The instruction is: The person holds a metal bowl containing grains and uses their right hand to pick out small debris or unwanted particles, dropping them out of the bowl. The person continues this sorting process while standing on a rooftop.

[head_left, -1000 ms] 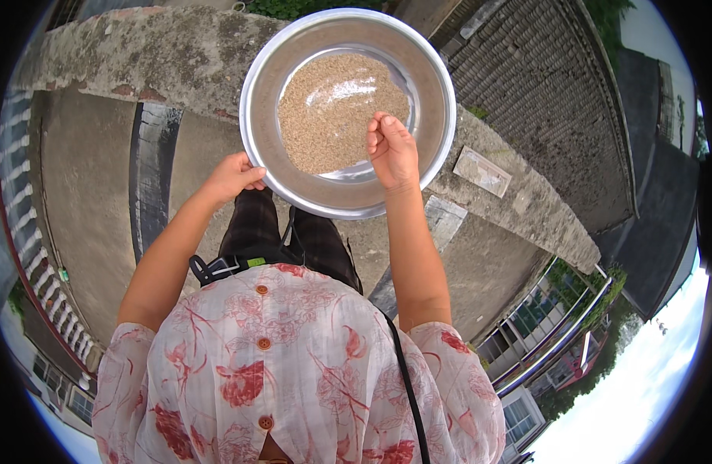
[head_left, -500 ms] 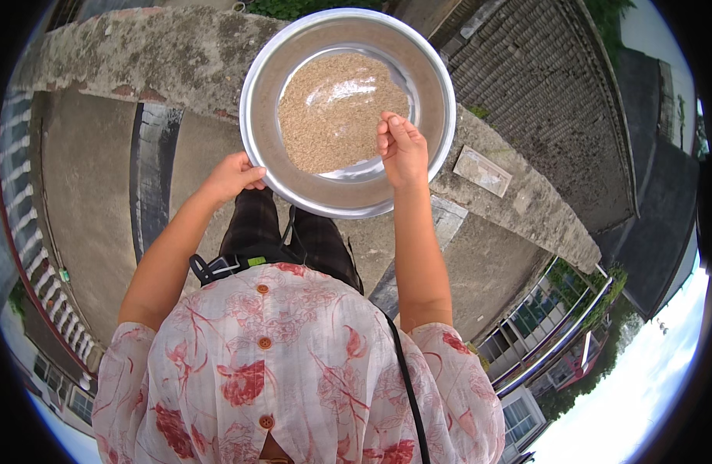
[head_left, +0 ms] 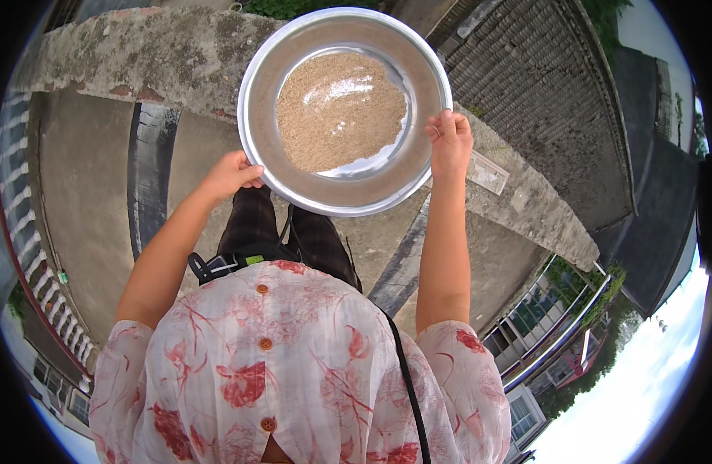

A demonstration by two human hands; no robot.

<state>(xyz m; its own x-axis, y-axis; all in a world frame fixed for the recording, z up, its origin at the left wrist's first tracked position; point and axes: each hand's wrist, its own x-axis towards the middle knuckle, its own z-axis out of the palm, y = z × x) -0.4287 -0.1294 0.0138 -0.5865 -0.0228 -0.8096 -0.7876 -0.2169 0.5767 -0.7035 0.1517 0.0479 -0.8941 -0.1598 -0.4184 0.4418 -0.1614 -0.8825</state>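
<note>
Head view: my left forearm reaches forward and inward; the left hand grips the basin at its near left rim, thumb on top. My right forearm points nearly straight ahead; the right hand has its fingers curled at the right rim, grip not determinable. The basin sits before me, grain across its bottom.
</note>
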